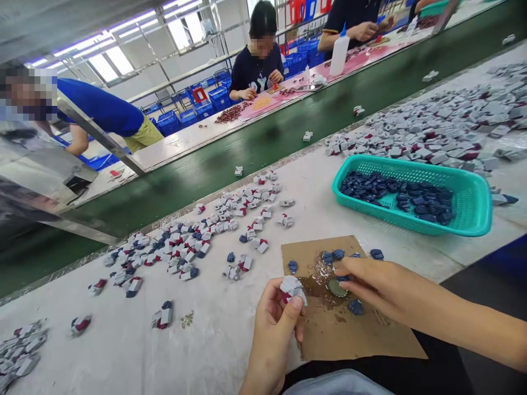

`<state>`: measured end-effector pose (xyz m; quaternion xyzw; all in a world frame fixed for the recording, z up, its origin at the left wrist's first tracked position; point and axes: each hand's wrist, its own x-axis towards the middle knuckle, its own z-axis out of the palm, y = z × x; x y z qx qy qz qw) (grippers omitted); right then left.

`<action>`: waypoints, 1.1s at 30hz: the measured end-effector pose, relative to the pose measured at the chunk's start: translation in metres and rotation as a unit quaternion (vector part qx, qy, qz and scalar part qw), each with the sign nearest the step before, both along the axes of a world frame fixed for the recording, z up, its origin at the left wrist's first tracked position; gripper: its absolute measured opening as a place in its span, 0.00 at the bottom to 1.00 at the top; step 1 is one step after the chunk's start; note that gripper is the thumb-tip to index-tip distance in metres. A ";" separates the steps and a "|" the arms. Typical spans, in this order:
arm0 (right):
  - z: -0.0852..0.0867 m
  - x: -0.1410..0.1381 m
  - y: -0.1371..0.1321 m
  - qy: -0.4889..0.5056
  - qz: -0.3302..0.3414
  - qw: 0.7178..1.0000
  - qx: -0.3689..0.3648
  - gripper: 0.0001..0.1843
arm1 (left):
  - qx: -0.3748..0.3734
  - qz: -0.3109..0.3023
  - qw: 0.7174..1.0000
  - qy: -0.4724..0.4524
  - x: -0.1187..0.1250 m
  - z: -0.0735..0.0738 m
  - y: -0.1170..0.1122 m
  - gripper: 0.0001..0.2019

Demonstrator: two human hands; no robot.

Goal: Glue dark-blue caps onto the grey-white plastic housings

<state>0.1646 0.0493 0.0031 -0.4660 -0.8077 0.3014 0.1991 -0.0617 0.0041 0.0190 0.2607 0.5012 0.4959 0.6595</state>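
Note:
My left hand (274,329) is closed on a small grey-and-red plastic part (292,287), held just above the near left edge of a brown cardboard sheet (349,334). My right hand (373,285) reaches over the cardboard, its fingers pinched at a small dark blue piece (342,278) beside a round green glue cap (336,287) in a sticky brown stain. Several loose dark blue pieces (333,255) lie on the cardboard around the stain.
A teal basket (473,219) with dark blue pieces stands to the right. Grey-and-red parts lie scattered on the white table (197,241), and a big heap (453,120) lies far right. Beyond runs a green conveyor belt (247,159); other people work across it near a white bottle (340,52).

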 end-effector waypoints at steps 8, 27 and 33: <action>-0.025 -0.006 -0.002 -0.039 0.058 0.998 -0.001 0.15 | -0.013 -0.001 0.999 -0.049 -0.003 -0.001 0.006 0.20; 0.052 -0.031 -0.013 0.235 -0.037 0.948 -0.212 0.16 | 0.038 -0.060 0.997 -0.012 -0.004 0.006 0.006 0.17; 0.050 -0.032 -0.012 0.250 -0.025 0.941 -0.229 0.12 | 0.033 -0.072 0.997 -0.001 -0.003 0.010 0.006 0.17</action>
